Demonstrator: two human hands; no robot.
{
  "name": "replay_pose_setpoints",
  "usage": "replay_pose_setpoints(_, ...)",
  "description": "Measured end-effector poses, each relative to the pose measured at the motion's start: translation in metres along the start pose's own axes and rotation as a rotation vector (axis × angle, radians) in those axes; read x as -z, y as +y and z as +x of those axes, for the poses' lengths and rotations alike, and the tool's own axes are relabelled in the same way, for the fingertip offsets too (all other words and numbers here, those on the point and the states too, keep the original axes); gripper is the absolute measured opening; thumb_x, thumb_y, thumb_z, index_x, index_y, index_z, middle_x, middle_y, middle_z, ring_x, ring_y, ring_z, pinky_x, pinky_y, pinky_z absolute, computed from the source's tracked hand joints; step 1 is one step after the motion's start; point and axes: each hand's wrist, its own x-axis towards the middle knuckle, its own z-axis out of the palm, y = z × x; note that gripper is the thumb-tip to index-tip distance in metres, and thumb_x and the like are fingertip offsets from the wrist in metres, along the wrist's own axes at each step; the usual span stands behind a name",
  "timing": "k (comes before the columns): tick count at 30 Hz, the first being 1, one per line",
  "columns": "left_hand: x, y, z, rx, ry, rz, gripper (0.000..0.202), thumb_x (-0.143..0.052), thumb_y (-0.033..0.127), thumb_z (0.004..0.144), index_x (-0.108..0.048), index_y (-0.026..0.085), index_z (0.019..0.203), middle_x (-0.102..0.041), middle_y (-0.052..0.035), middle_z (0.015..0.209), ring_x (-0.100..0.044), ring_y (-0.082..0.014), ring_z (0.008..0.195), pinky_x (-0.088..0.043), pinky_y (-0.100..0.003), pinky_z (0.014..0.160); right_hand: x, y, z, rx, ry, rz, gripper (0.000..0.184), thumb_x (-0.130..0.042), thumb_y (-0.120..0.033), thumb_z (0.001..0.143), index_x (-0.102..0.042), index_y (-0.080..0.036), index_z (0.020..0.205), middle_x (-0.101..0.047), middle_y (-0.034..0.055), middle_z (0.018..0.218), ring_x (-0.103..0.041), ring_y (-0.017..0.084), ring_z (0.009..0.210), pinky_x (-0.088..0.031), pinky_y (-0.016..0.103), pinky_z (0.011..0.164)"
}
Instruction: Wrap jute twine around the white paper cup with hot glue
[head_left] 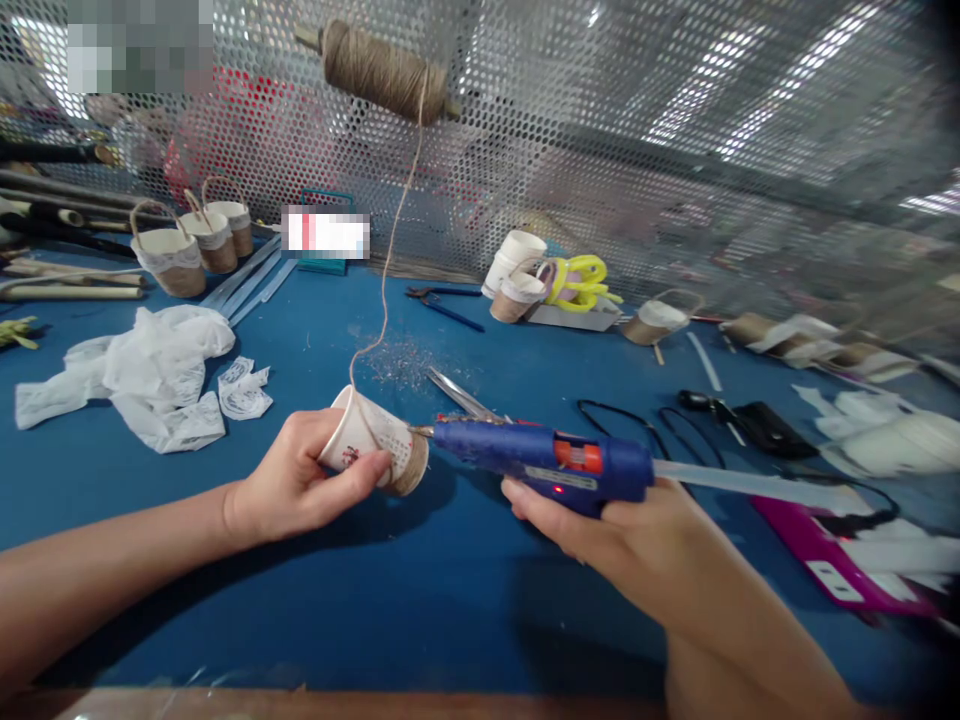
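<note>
My left hand is closed round a white paper cup, tilted with its mouth to the upper left. Brown twine wraps the cup's base, and a strand runs from the cup up to a twine spool. In my right hand is a blue hot glue gun, gripped by its handle. Its nozzle is at the cup's side by the wound twine; whether they touch I cannot tell. A clear glue stick sticks out of the gun's back.
Scissors lie behind the glue gun, pliers farther back. White lace is heaped at left, near several twine-wrapped cups with handles. More cups stand at the back. Black cords and a purple box lie at right.
</note>
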Motion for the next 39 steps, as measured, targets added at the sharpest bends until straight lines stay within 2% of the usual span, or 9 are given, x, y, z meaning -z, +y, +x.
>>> replay_pose_setpoints(4,0.0,0.0,0.002,0.003,0.012,0.004,0.019,-0.051,0.008,0.074,-0.049,0.014,0.056,-0.045,0.0056,0.051,-0.036,-0.0046,0.044,-0.03,-0.015,0.041,0.0,0.002,-0.003,-0.042,-0.027,0.064,0.018,-0.052,-0.034,0.076,-0.061,-0.023,0.064,-0.064,0.0011,0.063,-0.06,0.018,0.061,-0.051,0.033,0.066)
replay_pose_setpoints(9,0.0,0.0,0.002,0.054,-0.007,-0.011,0.018,-0.049,0.009,0.076,-0.051,0.014,0.059,-0.046,0.0055,0.051,-0.035,-0.0046,0.043,-0.029,-0.015,0.039,0.001,0.001,-0.002,-0.046,-0.042,0.111,0.015,-0.054,-0.033,0.074,-0.063,-0.022,0.072,-0.065,0.0003,0.064,-0.061,0.016,0.059,-0.052,0.03,0.064)
replay_pose_setpoints(15,0.001,0.0,0.0,0.043,-0.006,0.006,0.02,-0.05,0.011,0.076,-0.05,0.014,0.056,-0.044,0.0049,0.051,-0.035,-0.0051,0.044,-0.03,-0.015,0.04,0.0,0.0,0.001,-0.022,-0.031,0.075,0.019,-0.052,-0.032,0.076,-0.062,-0.021,0.063,-0.062,0.0007,0.058,-0.058,0.016,0.055,-0.051,0.031,0.061)
replay_pose_setpoints(19,0.001,-0.002,-0.002,0.165,-0.028,-0.055,0.019,-0.049,0.015,0.078,-0.051,0.013,0.059,-0.038,0.0063,0.048,-0.03,-0.0048,0.042,-0.028,-0.015,0.038,-0.002,0.004,-0.003,0.031,-0.008,0.0,0.019,-0.051,-0.033,0.076,-0.064,-0.022,0.066,-0.065,0.0011,0.063,-0.061,0.018,0.062,-0.052,0.031,0.064)
replay_pose_setpoints(22,-0.001,-0.004,-0.003,0.298,-0.03,-0.103,0.023,-0.047,0.021,0.079,-0.052,0.012,0.058,-0.039,0.0052,0.048,-0.031,-0.0055,0.043,-0.03,-0.016,0.039,-0.004,0.004,-0.007,0.028,0.024,-0.05,0.018,-0.052,-0.035,0.075,-0.065,-0.024,0.069,-0.067,0.0023,0.072,-0.063,0.02,0.072,-0.051,0.033,0.07)
replay_pose_setpoints(27,-0.002,-0.005,-0.002,0.412,-0.027,-0.125,0.025,-0.048,0.027,0.08,-0.057,0.01,0.064,-0.052,0.0007,0.052,-0.043,-0.0078,0.046,-0.038,-0.018,0.045,-0.003,-0.006,-0.005,-0.028,-0.035,0.007,0.019,-0.05,-0.032,0.076,-0.064,-0.025,0.067,-0.066,-0.0015,0.063,-0.061,0.015,0.056,-0.052,0.025,0.06)
replay_pose_setpoints(33,-0.002,-0.005,0.0,0.423,-0.001,-0.182,0.021,-0.05,0.025,0.08,-0.059,0.011,0.068,-0.064,-0.0031,0.064,-0.054,-0.0106,0.056,-0.044,-0.019,0.052,-0.004,-0.012,-0.005,-0.074,-0.064,0.055,0.015,-0.054,-0.034,0.073,-0.061,-0.023,0.067,-0.067,0.0002,0.065,-0.059,0.015,0.052,-0.051,0.027,0.058)
replay_pose_setpoints(37,-0.003,-0.005,0.001,0.395,-0.001,-0.178,0.02,-0.049,0.023,0.081,-0.059,0.011,0.068,-0.064,-0.0024,0.062,-0.052,-0.0093,0.053,-0.042,-0.017,0.049,-0.007,-0.007,-0.007,-0.058,-0.092,0.039,0.015,-0.053,-0.034,0.074,-0.063,-0.023,0.069,-0.067,0.0015,0.067,-0.061,0.017,0.059,-0.05,0.03,0.061)
replay_pose_setpoints(39,-0.003,-0.003,0.001,0.353,-0.003,-0.139,0.021,-0.048,0.021,0.08,-0.057,0.011,0.064,-0.058,0.0003,0.055,-0.047,-0.0074,0.048,-0.038,-0.016,0.044,-0.005,-0.002,-0.007,-0.044,-0.083,0.035,0.015,-0.053,-0.032,0.075,-0.065,-0.024,0.072,-0.067,0.0016,0.069,-0.062,0.018,0.065,-0.05,0.031,0.065)
